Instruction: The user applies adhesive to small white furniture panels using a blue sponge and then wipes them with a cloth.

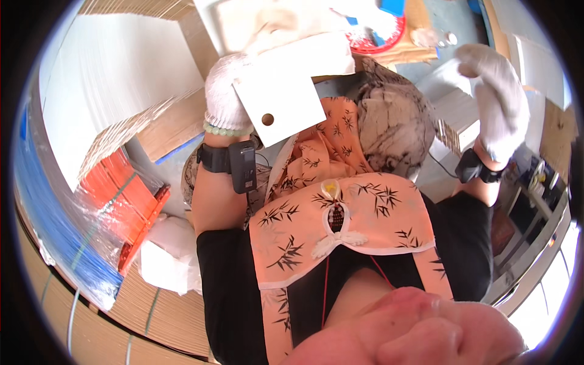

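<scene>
My left hand point(226, 88), in a white knit glove, is closed on the left edge of a flat white sheet point(289, 100). This sheet has a round hole near its lower corner and hangs above my lap. Part of my left fingers is hidden by the white material. Behind it lies another white piece point(328, 55), whose border with the sheet is hard to make out. Off to the right, my right hand point(502, 103) is raised in a white glove, fingers bent loosely leftward. Nothing shows in its grasp. Beneath it are white sheets or boxes point(453, 100).
Tall stacks of white sheets point(131, 58) and wrapped red-orange pieces point(121, 185) stand at my left. A red basket point(398, 33) with white and blue bits sits ahead on a cardboard-coloured surface. A peach apron point(359, 204) and patterned cloth point(395, 115) cover my front and legs.
</scene>
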